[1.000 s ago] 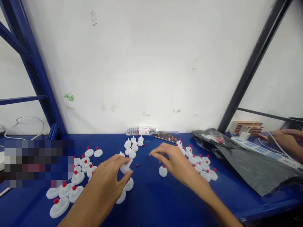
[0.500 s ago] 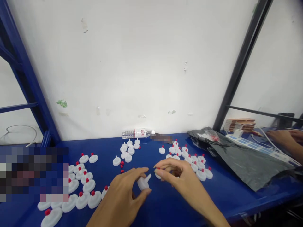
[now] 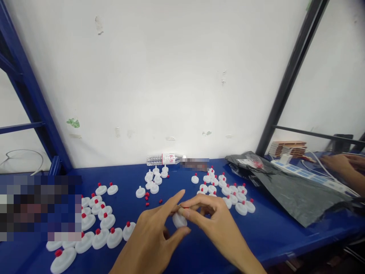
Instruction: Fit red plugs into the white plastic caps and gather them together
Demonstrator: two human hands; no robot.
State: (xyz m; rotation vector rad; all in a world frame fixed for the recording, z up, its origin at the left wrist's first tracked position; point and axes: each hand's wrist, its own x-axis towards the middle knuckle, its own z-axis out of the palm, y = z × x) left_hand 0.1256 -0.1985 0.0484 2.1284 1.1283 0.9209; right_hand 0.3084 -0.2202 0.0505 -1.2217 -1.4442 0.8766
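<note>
Between the thumb and fingers of my left hand (image 3: 159, 228) is a white plastic nozzle lid (image 3: 179, 220), its spout hidden behind fingers. My right hand (image 3: 205, 213) pinches a small red cap (image 3: 186, 207) right at the spout end of that lid; only a sliver of red shows. Ahead of my left hand lie a few loose red caps (image 3: 147, 195) and a cluster of uncapped white lids (image 3: 154, 188). Red-capped lids stand in one group (image 3: 114, 238) at the left and another (image 3: 241, 207) beyond my right hand.
A plastic water bottle (image 3: 155, 160) lies by the wall. A black plastic bag (image 3: 285, 194) covers the right of the blue table, with a white power strip (image 3: 316, 179) behind it. Another person's hand (image 3: 332, 163) shows at far right. Metal posts (image 3: 293, 76) frame the table.
My hands have come together. The right hand has moved left, bringing the red cap to the spout of the lid in my left hand, which has shifted slightly right.
</note>
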